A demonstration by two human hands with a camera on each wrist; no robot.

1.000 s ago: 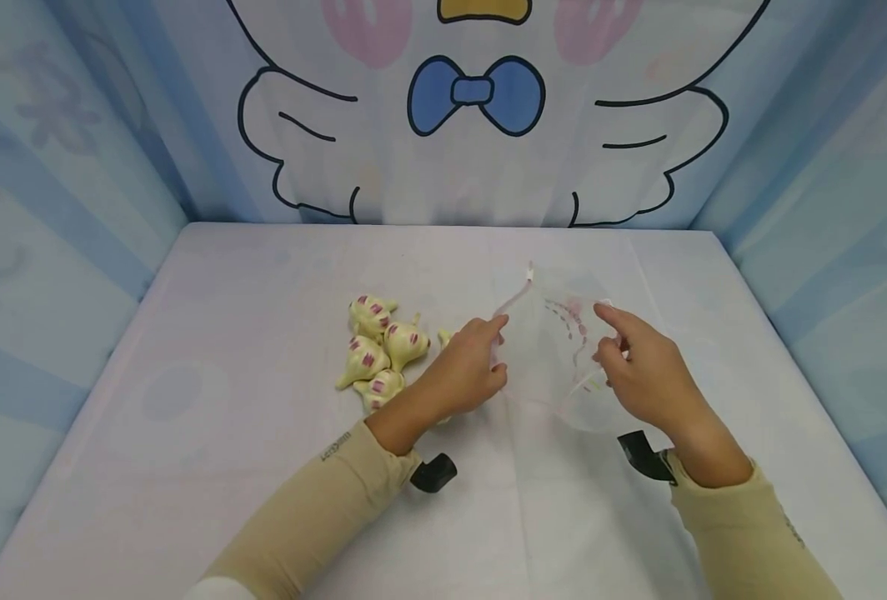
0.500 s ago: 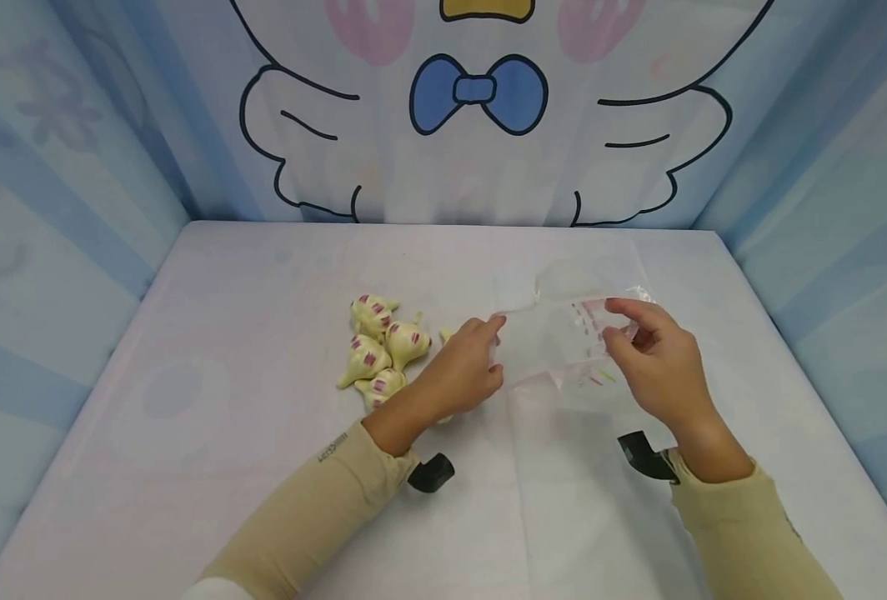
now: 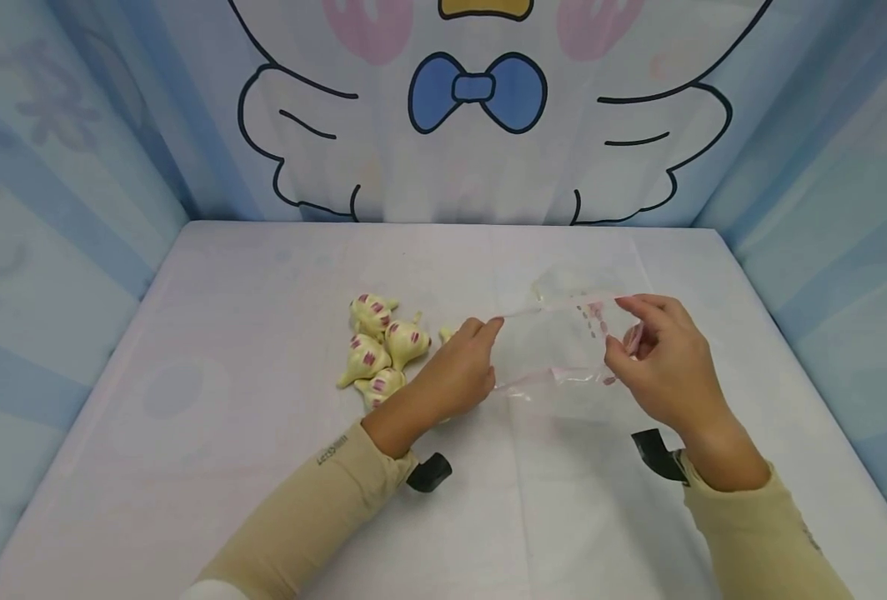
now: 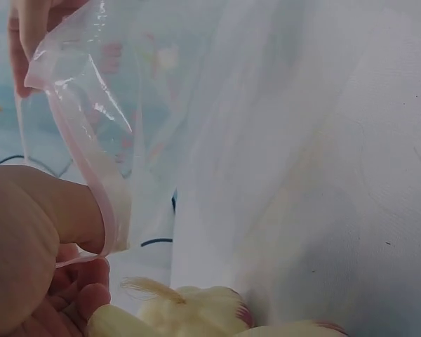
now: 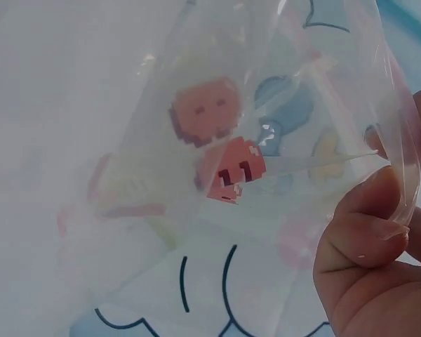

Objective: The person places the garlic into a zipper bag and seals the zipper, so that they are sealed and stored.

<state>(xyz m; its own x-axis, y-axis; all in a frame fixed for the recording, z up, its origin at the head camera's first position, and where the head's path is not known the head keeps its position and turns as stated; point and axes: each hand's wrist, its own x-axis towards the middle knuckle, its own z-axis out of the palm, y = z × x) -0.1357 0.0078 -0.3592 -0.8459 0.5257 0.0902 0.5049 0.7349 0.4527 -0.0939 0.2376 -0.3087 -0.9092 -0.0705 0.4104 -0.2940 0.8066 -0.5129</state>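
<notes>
A clear plastic bag (image 3: 548, 342) with a pink-edged mouth and small coloured prints is stretched between both hands over the white table. My left hand (image 3: 454, 375) grips one side of its mouth; in the left wrist view the thumb goes inside the pink rim (image 4: 81, 144) while curled fingers lie outside. At the other side, my right hand (image 3: 664, 358) pinches the bag between thumb and fingers. Pink figures (image 5: 231, 168) printed on the film show in the right wrist view. Several pale garlic bulbs (image 3: 406, 342) with purple marks lie left of the bag, some partly hidden by my left hand.
The white-covered table (image 3: 226, 500) runs back to a curtain (image 3: 481, 167) with a cartoon bow tie and wing outlines. Blue patterned curtains (image 3: 46, 250) close off both sides. In the left wrist view, garlic bulbs (image 4: 196, 309) sit right below the left fingers.
My right hand has moved a little right and turned, drawing the bag from a slack, raised shape into a tauter, flatter stretch. The left hand stays nearly in place, and the bulbs have not moved.
</notes>
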